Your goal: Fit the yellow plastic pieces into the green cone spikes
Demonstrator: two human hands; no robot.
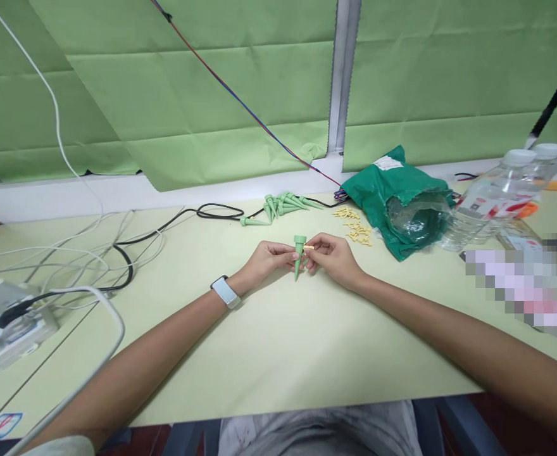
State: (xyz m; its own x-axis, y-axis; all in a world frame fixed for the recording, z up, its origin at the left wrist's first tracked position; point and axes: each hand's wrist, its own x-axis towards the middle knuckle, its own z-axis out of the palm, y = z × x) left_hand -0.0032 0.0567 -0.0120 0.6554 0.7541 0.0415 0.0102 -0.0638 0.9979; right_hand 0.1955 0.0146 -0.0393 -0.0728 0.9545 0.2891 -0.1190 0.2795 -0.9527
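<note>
Over the middle of the table, my left hand (269,261) pinches a green plastic watering spike (299,243), which hangs nearly upright with its capped end up and its point down. From the other side, my right hand (336,259) closes its fingertips on a small yellow plastic piece (309,247) at the spike's upper side. Whether that piece sits in the spike or only touches it, I cannot tell. Farther back lie several similar green spikes (285,203) in a loose pile. Several more yellow pieces (358,233) are scattered behind my right hand.
A torn green plastic bag (378,190) with clear wrap inside lies back right, beside clear water bottles (490,196). Black cable (183,218) and white cords (86,250) run across the left side near a power strip (17,323). A blurred item (520,285) is at the right.
</note>
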